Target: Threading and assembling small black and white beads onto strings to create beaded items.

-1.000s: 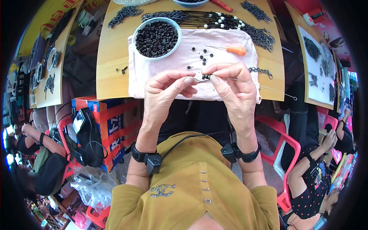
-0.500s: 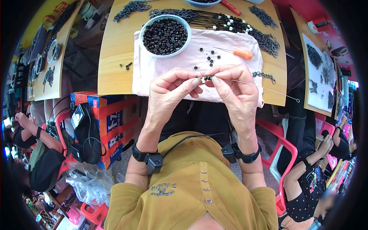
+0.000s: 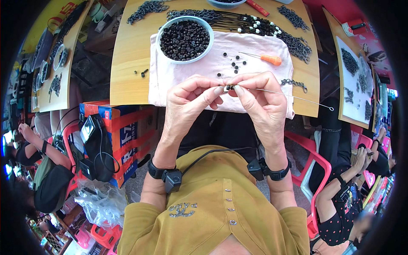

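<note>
Over the near edge of a pink cloth, my hands meet with fingertips pinched. Between them sit several small black beads in a short row. My left hand is closed at the row's left end, its thumb and finger against the beads. My right hand is closed at the other end, on a long thin wire needle. That needle runs out to the right past my fingers and ends in a small loop. Exactly how the beads sit on it is hidden by my fingertips.
On the cloth stand a clear tub of black beads, loose beads and an orange-handled awl. Chains and beaded cords lie at the back of the wooden table, with a short chain at right. Other people work at both sides.
My hands keep nearly the same pinch around the beads and needle. The whole view has shifted very slightly.
</note>
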Available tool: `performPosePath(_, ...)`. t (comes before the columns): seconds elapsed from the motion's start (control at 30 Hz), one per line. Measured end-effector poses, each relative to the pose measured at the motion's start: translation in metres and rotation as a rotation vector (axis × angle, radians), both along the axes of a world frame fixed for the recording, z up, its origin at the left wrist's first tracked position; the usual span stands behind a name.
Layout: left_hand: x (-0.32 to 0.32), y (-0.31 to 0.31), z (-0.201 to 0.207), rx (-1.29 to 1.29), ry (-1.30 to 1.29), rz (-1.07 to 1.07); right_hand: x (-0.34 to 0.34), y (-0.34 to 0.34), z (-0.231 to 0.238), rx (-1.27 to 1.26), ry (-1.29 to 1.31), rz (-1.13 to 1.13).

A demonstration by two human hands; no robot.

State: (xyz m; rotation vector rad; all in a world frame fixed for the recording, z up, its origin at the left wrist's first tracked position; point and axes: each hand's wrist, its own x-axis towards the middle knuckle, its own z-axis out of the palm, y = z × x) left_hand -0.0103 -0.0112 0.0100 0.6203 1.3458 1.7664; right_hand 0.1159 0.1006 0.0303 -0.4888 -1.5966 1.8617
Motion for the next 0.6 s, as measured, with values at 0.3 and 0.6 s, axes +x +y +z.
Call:
performPosePath(0.3,0.0011,0.0001,-0.0008,0.002,0.016,0.000,0.0004,-0.0002,-0.0015,-0.003,-0.004,-0.018)
performPosePath(0.6,-0.0021,-0.0015,-0.0024,-0.053,0.117,-0.031,0.0011,0.0030,-0.0023,0.026,-0.005,-0.038)
